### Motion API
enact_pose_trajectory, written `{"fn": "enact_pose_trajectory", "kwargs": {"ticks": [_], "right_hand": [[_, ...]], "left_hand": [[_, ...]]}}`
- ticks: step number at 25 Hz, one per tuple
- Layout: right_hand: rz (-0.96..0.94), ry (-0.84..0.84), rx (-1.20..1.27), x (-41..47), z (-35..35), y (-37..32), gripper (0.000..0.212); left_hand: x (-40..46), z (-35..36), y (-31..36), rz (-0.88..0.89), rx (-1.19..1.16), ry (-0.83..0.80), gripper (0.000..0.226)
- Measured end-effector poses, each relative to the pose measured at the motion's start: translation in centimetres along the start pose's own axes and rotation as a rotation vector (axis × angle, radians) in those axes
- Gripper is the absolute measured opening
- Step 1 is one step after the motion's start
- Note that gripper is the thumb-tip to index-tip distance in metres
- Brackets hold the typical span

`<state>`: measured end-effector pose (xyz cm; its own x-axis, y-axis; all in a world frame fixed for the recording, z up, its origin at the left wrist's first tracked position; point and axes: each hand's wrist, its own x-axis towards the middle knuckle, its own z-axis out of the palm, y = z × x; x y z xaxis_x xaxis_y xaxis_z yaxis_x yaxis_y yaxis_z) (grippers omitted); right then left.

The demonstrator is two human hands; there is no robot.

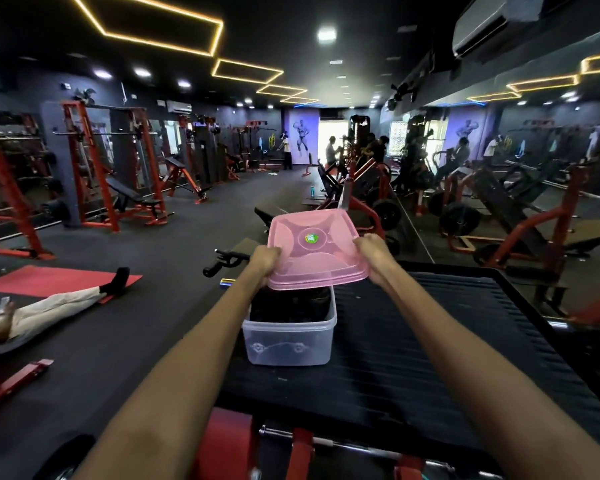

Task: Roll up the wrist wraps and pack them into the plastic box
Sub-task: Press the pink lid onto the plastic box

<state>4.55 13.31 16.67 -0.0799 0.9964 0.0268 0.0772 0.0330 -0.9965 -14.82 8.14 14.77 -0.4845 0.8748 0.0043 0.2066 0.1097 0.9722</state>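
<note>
While the pink lid (314, 249) hangs tilted over the clear plastic box (289, 336), both hands hold it by opposite edges: the left hand (265, 259) has its grip curled round the lid's left rim, and the right hand (371, 249) pinches the right rim the same way. Holding it at two sides probably keeps the wide, thin lid level enough to line up with the box's mouth. The box stands on the black ribbed worktop (430, 341) near its left edge, directly under the lid's near side, not yet covered. Inside it sits a dark mass that I take to be the rolled wrist wraps (290, 304), filling the upper part of the box; separate rolls cannot be made out. Judging by this, packing looks finished and closing is the step in hand. The lid's corners will need to meet the box's rim squarely before pressing down.
</note>
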Motion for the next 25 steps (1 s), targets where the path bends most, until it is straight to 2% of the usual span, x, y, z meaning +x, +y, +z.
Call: {"fn": "enact_pose_trajectory", "kwargs": {"ticks": [4, 9, 15, 22, 25], "right_hand": [[-0.023, -0.009, -0.166, -1.1, 3.9, 2.2, 0.027], [-0.014, 0.025, -0.350, -2.4, 5.8, 4.9, 0.036], [0.099, 0.082, -0.352, -3.1, 5.7, 7.9, 0.040], [0.112, 0.123, -0.653, -3.2, 6.3, 7.7, 0.039], [0.125, 0.114, -0.704, -2.8, 6.2, 7.9, 0.042]], "left_hand": [[-0.3, -3.6, -1.7, 0.023, 0.264, 0.041, 0.037], [0.6, -4.0, -5.6, -0.034, 0.520, 0.003, 0.042], [1.5, -3.2, -7.8, -0.154, 0.666, -0.035, 0.045], [-0.5, -3.3, -7.8, -0.176, 0.721, 0.017, 0.045], [-0.7, -3.2, -7.5, -0.193, 0.699, 0.032, 0.046]]}}
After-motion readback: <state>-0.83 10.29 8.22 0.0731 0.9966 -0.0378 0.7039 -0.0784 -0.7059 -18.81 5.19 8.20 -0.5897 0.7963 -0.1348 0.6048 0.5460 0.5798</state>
